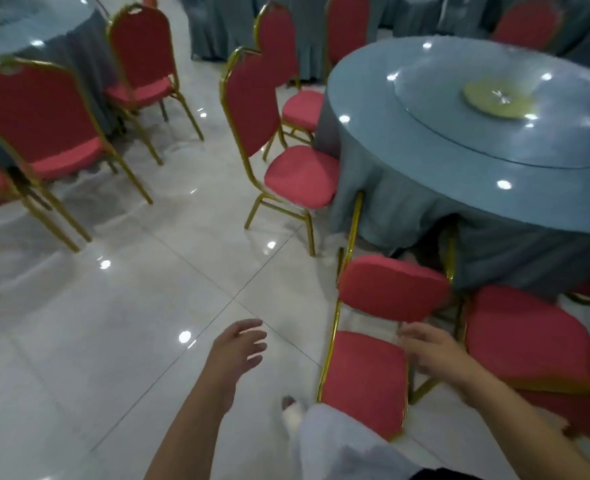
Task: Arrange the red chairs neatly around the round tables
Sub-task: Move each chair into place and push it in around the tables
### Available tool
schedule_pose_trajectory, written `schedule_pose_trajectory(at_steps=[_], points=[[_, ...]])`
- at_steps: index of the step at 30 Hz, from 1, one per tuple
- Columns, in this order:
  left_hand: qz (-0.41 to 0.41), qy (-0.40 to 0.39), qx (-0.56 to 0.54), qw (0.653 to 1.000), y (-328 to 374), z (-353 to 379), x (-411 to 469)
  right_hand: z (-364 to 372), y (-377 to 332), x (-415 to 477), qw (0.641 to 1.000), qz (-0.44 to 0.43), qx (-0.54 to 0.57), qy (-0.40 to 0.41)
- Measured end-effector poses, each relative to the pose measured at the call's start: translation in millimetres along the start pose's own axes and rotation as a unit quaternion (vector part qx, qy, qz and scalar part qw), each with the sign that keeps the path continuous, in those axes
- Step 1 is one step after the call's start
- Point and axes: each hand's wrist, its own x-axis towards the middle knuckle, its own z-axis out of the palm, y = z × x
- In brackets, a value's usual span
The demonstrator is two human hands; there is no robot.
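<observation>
A round table [408, 109] with a blue-grey cloth fills the right side. Directly below me stands a red chair [369, 379] with a gold frame, its seat [390, 289] pushed toward the cloth. My right hand [432, 351] hovers open just right of its backrest, fingers spread, touching nothing I can make out. My left hand [241, 344] hangs open over the floor to the chair's left. Another red chair [529, 344] stands close on the right. Two more red chairs [252, 109] face the table's left edge. Further red chairs [34, 116] ring a second table [16, 29] at the upper left.
Glossy white floor tiles [113, 341] spread across the lower left and middle. More cloth-covered tables [217, 26] stand at the back. My leg in light trousers [338, 441] and a foot [292, 410] show at the bottom.
</observation>
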Motion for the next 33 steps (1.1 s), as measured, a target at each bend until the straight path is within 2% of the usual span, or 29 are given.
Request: schedule_pose_trajectory(at_steps=[4,10,13,17,20,22,25,30,33], points=[[-0.021,-0.089,0.12,0.989,35.2,27.8,59.6,13.9,-11.3,54.8,0.996,0.039,0.053,0.054],[-0.073,-0.086,0.224,0.968,92.1,57.5,145.0,32.6,-48.1,151.6,0.984,0.078,0.152,0.058],[-0.077,-0.105,0.24,0.962,127.4,79.3,191.0,15.4,-66.2,185.7,0.974,0.095,0.196,0.062],[-0.049,-0.105,0.237,0.965,167.9,117.1,241.3,-20.3,-80.5,212.1,0.96,0.101,0.229,0.127],[-0.042,-0.162,0.272,0.948,188.4,154.8,278.7,-41.9,-79.1,226.1,0.938,0.124,0.284,0.153],[-0.044,-0.2,0.308,0.929,197.5,186.4,308.9,-52.9,-75.4,234.0,0.903,0.151,0.363,0.172],[-0.065,-0.264,0.355,0.894,202.8,240.8,351.7,-61.8,-66.4,239.9,0.832,0.17,0.467,0.245],[-0.102,-0.384,0.444,0.803,206.1,344.8,410.0,-47.9,-53.4,249.5,0.717,0.225,0.567,0.337],[-0.099,-0.433,0.498,0.744,204.9,404.8,441.0,-37.1,-58.5,271.5,0.63,0.266,0.603,0.41]])
